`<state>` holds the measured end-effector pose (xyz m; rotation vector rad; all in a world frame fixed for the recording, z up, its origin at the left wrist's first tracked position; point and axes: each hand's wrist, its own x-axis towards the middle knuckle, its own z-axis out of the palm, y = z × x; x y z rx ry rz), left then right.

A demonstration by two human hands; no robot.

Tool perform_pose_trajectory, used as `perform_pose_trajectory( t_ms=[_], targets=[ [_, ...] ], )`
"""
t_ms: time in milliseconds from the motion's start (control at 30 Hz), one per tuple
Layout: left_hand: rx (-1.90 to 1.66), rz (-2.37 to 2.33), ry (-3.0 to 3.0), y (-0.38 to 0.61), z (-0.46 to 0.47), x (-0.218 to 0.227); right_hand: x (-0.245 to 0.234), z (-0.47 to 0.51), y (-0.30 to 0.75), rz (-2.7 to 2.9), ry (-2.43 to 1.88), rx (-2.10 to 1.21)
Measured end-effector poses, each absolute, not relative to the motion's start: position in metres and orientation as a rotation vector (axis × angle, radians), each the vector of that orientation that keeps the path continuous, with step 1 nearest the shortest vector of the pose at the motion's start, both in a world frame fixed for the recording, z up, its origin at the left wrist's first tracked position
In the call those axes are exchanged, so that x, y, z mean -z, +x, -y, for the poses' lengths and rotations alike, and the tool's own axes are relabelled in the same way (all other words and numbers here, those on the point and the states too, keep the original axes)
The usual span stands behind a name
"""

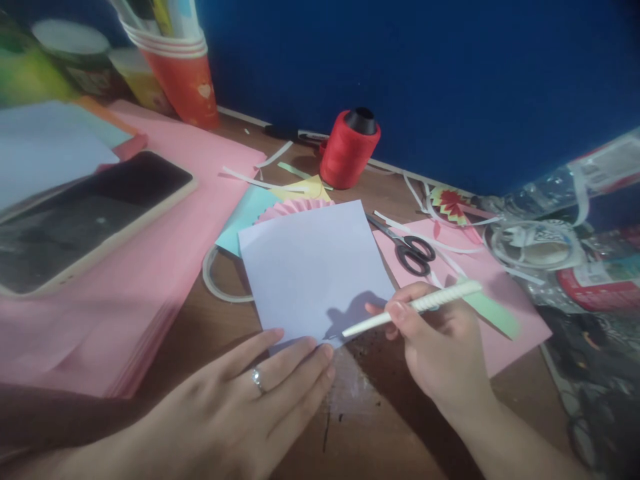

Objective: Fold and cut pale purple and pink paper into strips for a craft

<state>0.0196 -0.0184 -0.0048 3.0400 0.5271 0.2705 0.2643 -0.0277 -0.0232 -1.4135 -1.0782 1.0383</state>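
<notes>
A pale lilac paper square (313, 267) lies on the wooden table (360, 420) in front of me. My left hand (250, 400), a ring on one finger, lies flat with its fingers stretched onto the near edge of the sheet. My right hand (440, 340) is closed on a white pen (415, 307), whose tip rests at the near corner of the sheet. A pink pleated paper fan (290, 208) peeks out from behind the sheet's far edge.
Black-handled scissors (407, 247) lie on pink paper (500, 313) to the right. A red thread spool (349, 148) stands by the blue wall. A phone (85, 220) lies on a pink paper stack (150, 280) at left. Paper cups (180, 67) stand behind, plastic packaging (575, 220) at right.
</notes>
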Motion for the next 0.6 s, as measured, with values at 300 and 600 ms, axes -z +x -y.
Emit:
perform_pose_trajectory(
  t_ms=[300, 600],
  targets=[
    [-0.302, -0.493, 3.034, 0.019, 0.017, 0.006, 0.023, 0.026, 0.264, 1.025, -1.432, -1.069],
    [-0.269, -0.585, 2.953, 0.021, 0.024, 0.009, 0.016, 0.021, 0.262, 0.951, -1.359, -1.107]
  ],
)
